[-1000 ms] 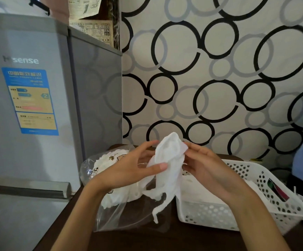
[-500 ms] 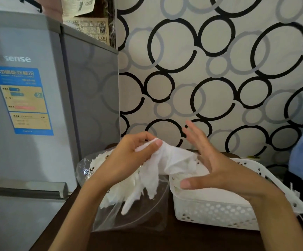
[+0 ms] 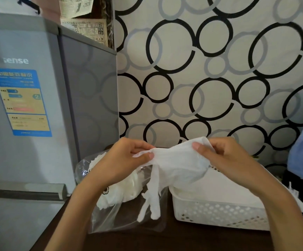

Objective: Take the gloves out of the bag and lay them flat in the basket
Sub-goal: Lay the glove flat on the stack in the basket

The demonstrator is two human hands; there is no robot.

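Both hands hold one thin white glove stretched in the air above the desk. The left hand pinches its left edge in a narrow grip; the right hand pinches the cuff. Its fingers dangle over the clear bag, beside the white basket.

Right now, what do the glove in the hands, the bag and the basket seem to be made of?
The glove looks like thin, milky, crinkled plastic film: it wrinkles finely and its fingers hang limp; soft fabric cannot be ruled out. The bag seems clear glossy plastic film: the table shows through it and it glints. The basket looks like rigid white moulded plastic, matte, with rows of round holes.
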